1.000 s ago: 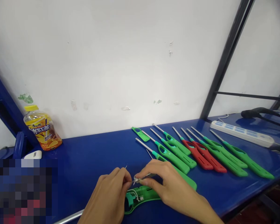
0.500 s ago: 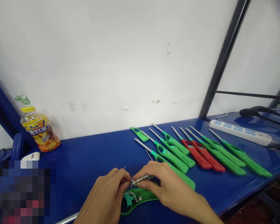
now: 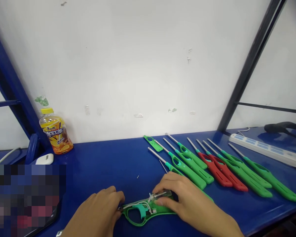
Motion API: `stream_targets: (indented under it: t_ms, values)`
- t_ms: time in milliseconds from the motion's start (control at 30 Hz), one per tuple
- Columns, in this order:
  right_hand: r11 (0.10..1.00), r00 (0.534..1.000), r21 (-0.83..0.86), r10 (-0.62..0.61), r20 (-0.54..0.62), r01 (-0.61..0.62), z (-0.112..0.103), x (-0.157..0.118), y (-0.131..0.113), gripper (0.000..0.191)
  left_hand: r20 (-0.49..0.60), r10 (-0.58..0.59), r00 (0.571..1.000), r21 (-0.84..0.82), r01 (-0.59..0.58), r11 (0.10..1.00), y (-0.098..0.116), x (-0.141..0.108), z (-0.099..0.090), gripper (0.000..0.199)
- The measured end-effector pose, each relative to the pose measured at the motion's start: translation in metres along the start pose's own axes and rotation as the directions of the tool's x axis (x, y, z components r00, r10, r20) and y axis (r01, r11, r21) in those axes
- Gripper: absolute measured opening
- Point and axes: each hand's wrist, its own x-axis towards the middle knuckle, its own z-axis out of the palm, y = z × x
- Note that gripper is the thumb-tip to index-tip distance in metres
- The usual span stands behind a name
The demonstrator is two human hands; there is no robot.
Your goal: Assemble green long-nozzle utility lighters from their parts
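An opened green lighter casing half (image 3: 138,225) lies at the table's front, with a teal trigger (image 3: 142,211) and white wires inside. My left hand (image 3: 98,209) is at the casing's narrow front end, its fingers closed round that end. With thumb and fingers my right hand (image 3: 185,199) pinches a clear lighter fuel tank (image 3: 164,194) with a white valve at its tip. The tank is over the casing's handle part; whether it is seated is hidden. Behind my right hand lie several finished-looking green stick lighters (image 3: 194,171) and red stick lighters (image 3: 219,172).
Another green casing piece (image 3: 153,144) lies near the wall, and a small pin (image 3: 138,176) on the blue table (image 3: 101,164). A tea bottle (image 3: 56,133) and white case (image 3: 44,159) stand left. A power strip (image 3: 266,149) lies right, near a dark metal post (image 3: 249,65).
My left hand has moved from the tank's valve leftward to the casing's front end. My right hand still holds the tank, now lower over the casing. The view has shifted left.
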Motion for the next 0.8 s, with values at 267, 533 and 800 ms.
stream_targets:
  t_ms: [267, 533, 800]
  values:
    - [0.999, 0.999, -0.038, -0.011, 0.04, 0.013, -0.001, -0.001, 0.001, 0.006, 0.119, -0.086, 0.989, 0.042, 0.081, 0.996, 0.013, 0.006, -0.014, 0.036]
    - [0.999, 0.998, -0.034, 0.007, 0.068, -0.005, 0.001, -0.004, 0.002, 0.004, 0.091, -0.155, 0.984, 0.037, 0.152, 0.988, 0.016, 0.003, -0.02, 0.028]
    - [1.0, 0.998, -0.011, 0.001, 0.068, 0.0, 0.0, -0.002, 0.002, 0.009, -0.019, -0.113, 0.993, 0.046, 0.114, 0.992, 0.012, 0.013, -0.008, 0.028]
